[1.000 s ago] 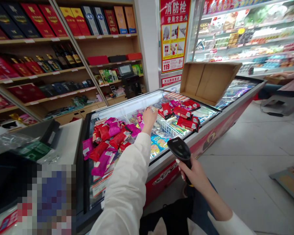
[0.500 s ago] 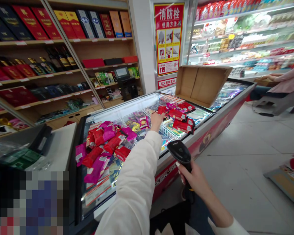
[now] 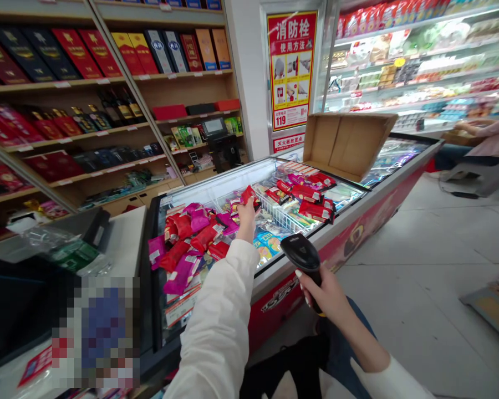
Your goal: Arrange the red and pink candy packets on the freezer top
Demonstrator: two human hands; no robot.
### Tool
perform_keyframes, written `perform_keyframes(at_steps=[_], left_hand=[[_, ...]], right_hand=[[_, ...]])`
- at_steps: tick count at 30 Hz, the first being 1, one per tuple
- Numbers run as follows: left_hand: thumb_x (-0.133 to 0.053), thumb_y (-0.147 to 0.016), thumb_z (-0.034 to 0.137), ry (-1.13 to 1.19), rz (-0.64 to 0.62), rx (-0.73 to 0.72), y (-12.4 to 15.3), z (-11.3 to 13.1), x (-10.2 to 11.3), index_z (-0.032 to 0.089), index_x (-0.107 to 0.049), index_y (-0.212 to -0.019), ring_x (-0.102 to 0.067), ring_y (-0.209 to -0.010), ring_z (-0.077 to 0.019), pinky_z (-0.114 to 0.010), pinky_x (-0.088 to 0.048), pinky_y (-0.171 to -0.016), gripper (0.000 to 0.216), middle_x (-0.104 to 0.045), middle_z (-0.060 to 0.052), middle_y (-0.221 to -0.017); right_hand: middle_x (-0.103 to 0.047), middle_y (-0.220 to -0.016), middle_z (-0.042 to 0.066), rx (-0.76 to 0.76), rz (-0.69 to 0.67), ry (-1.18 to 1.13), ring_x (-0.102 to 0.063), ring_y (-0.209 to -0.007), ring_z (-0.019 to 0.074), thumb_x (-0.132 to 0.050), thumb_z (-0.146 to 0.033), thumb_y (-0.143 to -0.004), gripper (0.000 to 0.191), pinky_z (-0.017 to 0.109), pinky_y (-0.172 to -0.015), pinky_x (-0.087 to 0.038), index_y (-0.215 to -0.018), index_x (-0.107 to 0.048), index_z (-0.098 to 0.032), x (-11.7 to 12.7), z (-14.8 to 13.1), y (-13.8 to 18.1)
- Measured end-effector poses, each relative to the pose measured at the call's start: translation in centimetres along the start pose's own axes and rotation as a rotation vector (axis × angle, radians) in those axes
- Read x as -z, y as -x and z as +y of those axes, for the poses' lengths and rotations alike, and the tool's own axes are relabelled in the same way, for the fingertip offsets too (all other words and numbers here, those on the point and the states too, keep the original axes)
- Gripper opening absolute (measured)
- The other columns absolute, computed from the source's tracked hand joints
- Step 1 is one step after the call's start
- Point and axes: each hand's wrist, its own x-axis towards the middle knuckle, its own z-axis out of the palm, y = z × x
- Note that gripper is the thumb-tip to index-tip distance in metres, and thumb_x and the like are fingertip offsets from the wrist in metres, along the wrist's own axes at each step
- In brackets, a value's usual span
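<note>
My left hand (image 3: 246, 215) is closed on a red snack packet (image 3: 250, 195), held above the chest freezer (image 3: 274, 277). Black and hooked at the head, a barcode scanner (image 3: 301, 255) sits in my right hand (image 3: 326, 291), its fingers wrapped round the handle in front of the freezer's side. To the left of my left hand lies a heap of red and magenta packets (image 3: 199, 219) on the glass top. Another group of red packets (image 3: 307, 194) lies farther right, beside a white wire basket (image 3: 285, 217) inside the freezer.
An open cardboard box (image 3: 345, 144) stands on the freezer's far part. A counter (image 3: 127, 233) with plastic bags adjoins the left end. Shelves (image 3: 79, 83) of boxes and bottles rise behind. Another person's arm (image 3: 482, 133) shows at far right; a low stand (image 3: 490, 310) is on the floor.
My left hand has moved left from the right-hand packets, bringing a red packet with it. The scanner stays in my right hand. The whole view has shifted slightly.
</note>
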Motion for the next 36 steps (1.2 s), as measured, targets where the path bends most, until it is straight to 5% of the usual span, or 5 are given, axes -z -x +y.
perform_keyframes(at_steps=[5, 10, 16, 22, 36], left_hand=[[-0.088, -0.075, 0.015, 0.042, -0.15, 0.176, 3.2, 1.1, 1.7, 0.019, -0.069, -0.089, -0.076, -0.077, -0.0185, -0.045, -0.064, -0.096, 0.024, -0.075, 0.0, -0.074], [-0.087, -0.078, 0.022, 0.077, -0.247, 0.237, 6.1, 1.2, 4.1, 0.017, -0.072, -0.092, -0.077, -0.074, -0.0208, -0.04, -0.065, -0.086, 0.02, -0.079, -0.005, -0.078], [-0.095, -0.071, 0.017, 0.107, -0.235, 0.144, 7.3, 0.5, 5.8, 0.022, -0.056, -0.085, -0.068, -0.06, -0.0122, -0.027, -0.055, -0.066, 0.041, -0.071, 0.005, -0.069], [-0.101, -0.062, 0.016, 0.072, -0.207, 0.086, 7.5, 0.0, 6.2, 0.025, -0.05, -0.095, -0.076, -0.072, -0.0175, -0.03, -0.055, -0.072, 0.061, -0.074, 0.005, -0.077], [-0.102, -0.062, 0.029, -0.088, -0.179, -0.038, 7.2, -0.5, 6.3, 0.026, -0.047, -0.095, -0.077, -0.083, -0.0218, -0.035, -0.057, -0.08, 0.064, -0.076, 0.0, -0.085]], right_hand=[[-0.058, -0.046, -0.005, 0.003, -0.036, -0.01, -0.056, -0.04, 0.0186, -0.07, -0.058, -0.094, 0.035, 0.03, -0.048, -0.046, -0.09, -0.059, -0.025, -0.5, 0.0, 0.0], [-0.057, -0.046, -0.006, 0.001, -0.057, -0.016, -0.056, -0.039, 0.0179, -0.069, -0.057, -0.094, 0.034, 0.029, -0.048, -0.046, -0.091, -0.057, -0.025, -1.2, -0.4, 0.2], [-0.055, -0.045, -0.008, 0.008, -0.083, 0.027, -0.057, -0.04, 0.0182, -0.069, -0.051, -0.092, 0.028, 0.029, -0.05, -0.044, -0.092, -0.057, -0.026, -2.5, -1.9, 0.3], [-0.055, -0.045, -0.008, 0.052, -0.104, 0.181, -0.063, -0.045, 0.0209, -0.064, -0.048, -0.092, 0.023, 0.03, -0.055, -0.045, -0.093, -0.059, -0.025, -3.2, -3.2, 0.2], [-0.057, -0.047, -0.008, 0.063, -0.116, 0.189, -0.063, -0.045, 0.0201, -0.063, -0.048, -0.094, 0.022, 0.03, -0.056, -0.047, -0.091, -0.057, -0.026, -2.9, -3.3, 0.5]])
